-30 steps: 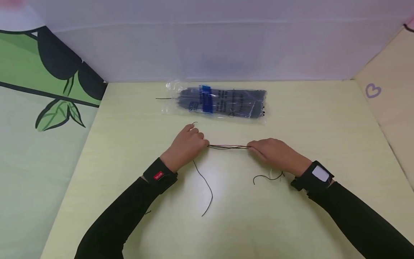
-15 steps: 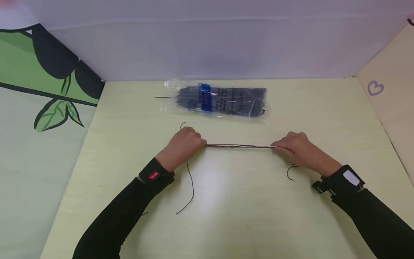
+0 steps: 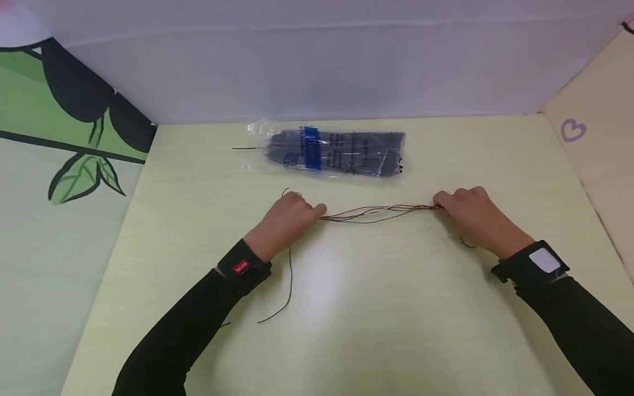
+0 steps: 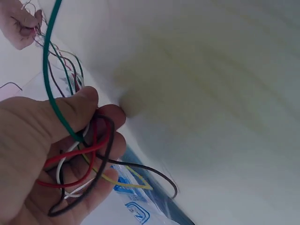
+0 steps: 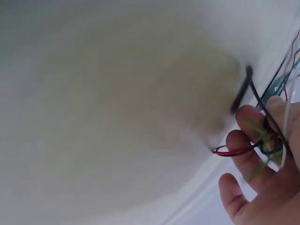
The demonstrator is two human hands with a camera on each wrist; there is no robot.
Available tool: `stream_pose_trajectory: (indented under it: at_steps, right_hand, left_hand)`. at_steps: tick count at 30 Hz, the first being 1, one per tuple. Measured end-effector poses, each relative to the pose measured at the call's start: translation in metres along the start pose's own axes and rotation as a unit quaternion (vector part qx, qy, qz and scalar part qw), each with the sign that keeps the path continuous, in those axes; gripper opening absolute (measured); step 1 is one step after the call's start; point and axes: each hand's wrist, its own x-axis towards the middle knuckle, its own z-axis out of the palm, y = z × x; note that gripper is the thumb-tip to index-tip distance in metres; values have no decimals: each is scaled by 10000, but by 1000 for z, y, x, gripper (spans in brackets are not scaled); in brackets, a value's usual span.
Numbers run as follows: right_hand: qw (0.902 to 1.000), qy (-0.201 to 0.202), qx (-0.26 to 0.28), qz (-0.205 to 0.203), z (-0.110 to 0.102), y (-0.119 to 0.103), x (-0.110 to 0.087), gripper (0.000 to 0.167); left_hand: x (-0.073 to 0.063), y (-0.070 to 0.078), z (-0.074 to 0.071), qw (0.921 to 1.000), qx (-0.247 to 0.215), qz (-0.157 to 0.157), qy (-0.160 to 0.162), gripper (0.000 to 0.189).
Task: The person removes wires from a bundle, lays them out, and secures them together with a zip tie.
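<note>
Several thin wires [image 3: 421,207] in red, black, green, yellow and white stretch between the two hands, a little slack and fanned apart midway. At their left end my left hand [image 3: 284,223] pinches the bundle between thumb and forefinger. Loose wire loops [image 4: 108,140] lie across its curled fingers in the left wrist view, and one dark tail [image 3: 290,275] hangs toward me. My right hand [image 3: 470,217] pinches the other end. Red and dark wire ends [image 5: 234,152] stick out past its fingers in the right wrist view.
Behind the hands lies a clear plastic bag [image 3: 342,153] of long dark strips with blue print. One thin dark strip [image 3: 244,148] pokes out on its left. A pale wall panel [image 3: 317,66] stands along the table's back edge, with side panels left and right.
My right hand has moved right and slightly away from me, so more wire shows between the hands. The strands looked straighter half a second ago. The tail under my left hand has swung left.
</note>
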Motion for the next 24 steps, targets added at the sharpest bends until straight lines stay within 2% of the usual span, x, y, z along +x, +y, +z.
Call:
stream_pose_trajectory:
  at_steps: [3,7,10,15,17,21,23,24]
  right_hand:
    - [9989,-69,-416,-205,-4,-2,5,20]
    - [9965,-24,-687,-469,-7,-6,12,24]
    - [9975,-47,-559,-422,-7,-8,16,29]
    - [9996,-260,98,-24,-12,-15,20,51]
    - [9994,-50,332,118,-17,-18,24,52]
    - [9935,862,654,352,-28,-24,45,28]
    - [9898,1047,825,501,-30,-24,59,21]
    - [9886,1001,952,596,-29,-23,66,21]
  left_hand:
    - [3,6,-1,9994,315,27,-117,26]
    - [6,14,-3,9986,475,-108,-222,21]
    - [7,18,-2,9979,595,-221,-144,11]
    - [6,21,-1,9977,576,-365,15,10]
    - [5,22,-1,9977,553,-393,13,12]
    - [4,24,-1,9977,507,-445,-35,18]
    - [4,25,-1,9979,398,-508,-110,16]
    - [4,26,-1,9980,315,-527,-149,17]
